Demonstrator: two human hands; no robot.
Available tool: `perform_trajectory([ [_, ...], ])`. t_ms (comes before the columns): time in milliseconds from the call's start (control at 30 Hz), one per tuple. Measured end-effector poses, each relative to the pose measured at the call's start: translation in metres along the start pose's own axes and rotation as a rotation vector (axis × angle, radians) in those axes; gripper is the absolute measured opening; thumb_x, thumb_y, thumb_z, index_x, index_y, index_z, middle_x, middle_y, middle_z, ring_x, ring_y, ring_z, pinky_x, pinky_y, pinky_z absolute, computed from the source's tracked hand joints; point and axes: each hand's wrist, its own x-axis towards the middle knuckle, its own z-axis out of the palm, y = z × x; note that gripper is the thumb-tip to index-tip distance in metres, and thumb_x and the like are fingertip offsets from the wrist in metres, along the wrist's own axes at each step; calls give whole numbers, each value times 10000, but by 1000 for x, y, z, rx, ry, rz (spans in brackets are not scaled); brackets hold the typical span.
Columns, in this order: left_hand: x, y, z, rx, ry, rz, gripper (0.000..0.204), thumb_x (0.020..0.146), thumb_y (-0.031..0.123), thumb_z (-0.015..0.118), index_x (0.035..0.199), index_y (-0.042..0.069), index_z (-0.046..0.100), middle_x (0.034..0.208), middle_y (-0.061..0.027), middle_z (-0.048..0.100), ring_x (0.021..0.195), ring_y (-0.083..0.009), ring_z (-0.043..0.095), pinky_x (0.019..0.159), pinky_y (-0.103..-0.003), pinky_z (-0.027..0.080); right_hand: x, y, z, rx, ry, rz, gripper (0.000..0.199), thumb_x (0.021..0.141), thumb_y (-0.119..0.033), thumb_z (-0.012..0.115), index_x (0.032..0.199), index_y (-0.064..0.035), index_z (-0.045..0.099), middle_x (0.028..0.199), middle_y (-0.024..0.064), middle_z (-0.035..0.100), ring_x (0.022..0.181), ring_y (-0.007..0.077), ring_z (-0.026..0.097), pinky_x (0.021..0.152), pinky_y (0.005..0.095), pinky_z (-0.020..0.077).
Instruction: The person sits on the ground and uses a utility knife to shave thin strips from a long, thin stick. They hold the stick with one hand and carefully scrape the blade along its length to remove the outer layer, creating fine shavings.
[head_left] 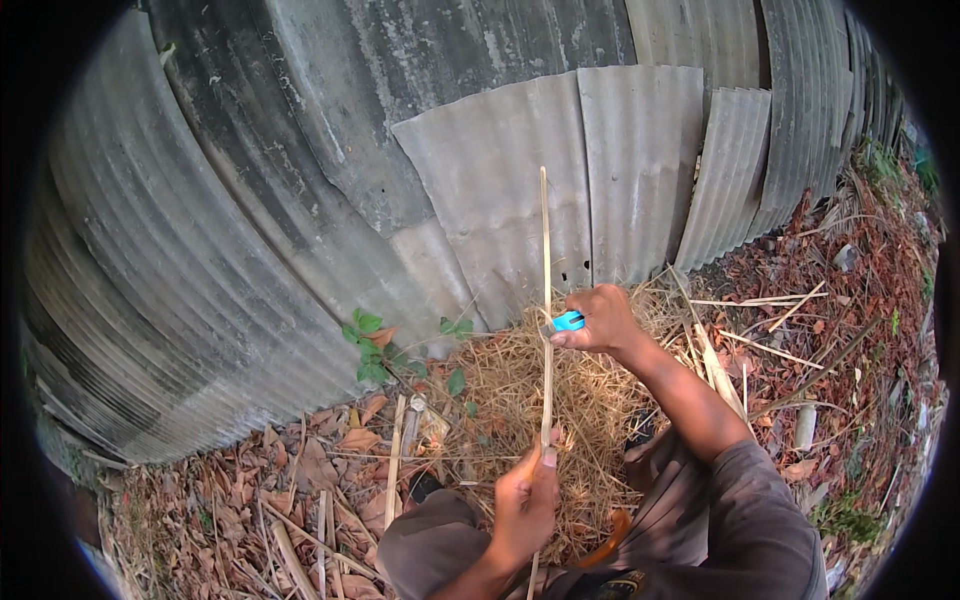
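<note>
A long, thin pale strip of split bamboo (pixel 546 240) stands nearly upright in front of me, its far end against the view of the metal wall. My left hand (pixel 524 503) is closed around its lower part, thumb pressed along it, and the tail runs down below the hand. Higher up, my right hand (pixel 604 318) grips a knife with a bright blue handle (pixel 569 321). The knife's short blade end meets the strip, where a small curl seems to lift. The right thumb lies close to the strip just under the blade.
A heap of fine shavings (pixel 500 390) covers the ground between my legs. Corrugated sheets (pixel 640 170) form a wall ahead. A leafy green plant (pixel 370 345) grows at its foot. Split bamboo pieces (pixel 718 370) lie to the right, others (pixel 395 460) to the left among dry leaves (pixel 315 465).
</note>
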Motion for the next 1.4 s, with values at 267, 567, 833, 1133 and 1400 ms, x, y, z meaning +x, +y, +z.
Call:
perform_trajectory([
  [267, -39, -18, 9, 102, -8, 12, 245, 985, 194, 479, 1163, 44, 558, 647, 62, 447, 552, -52, 421, 483, -231, 349, 8, 51, -34, -123, -15, 358, 721, 614, -806, 594, 634, -94, 711, 507, 122, 578, 499, 308, 605, 486, 424, 466],
  [567, -92, -61, 1, 275, -55, -39, 201, 995, 206, 435, 1071, 38, 516, 639, 43, 460, 536, -61, 423, 470, -243, 354, -26, 157, -74, -179, 153, 1033, 927, 790, -830, 310, 541, 21, 579, 602, 251, 582, 695, 402, 634, 643, 489, 451],
  [833, -36, -36, -46, -106, -153, -228, 429, 1030, 252, 375, 1391, 20, 391, 575, 27, 428, 441, -28, 349, 407, -191, 289, -14, 86, -47, -126, -243, 854, 808, 824, -768, 381, 760, -15, 666, 775, 243, 653, 852, 419, 636, 790, 486, 469],
  [1133, -19, -16, -39, -112, 52, -201, 400, 1019, 241, 402, 1369, 48, 417, 573, 7, 458, 403, -54, 373, 352, -193, 307, 15, -41, -32, -33, -490, 329, 762, 789, -770, 441, 679, -51, 668, 554, 160, 582, 610, 353, 628, 587, 465, 481],
  [1400, -19, -7, -28, 145, 3, 36, 469, 980, 172, 517, 1410, 32, 391, 626, 69, 416, 520, -2, 377, 440, -188, 317, 12, -31, -23, -145, -193, 118, 764, 693, -809, 524, 594, -57, 609, 439, 111, 514, 456, 324, 582, 473, 436, 463],
])
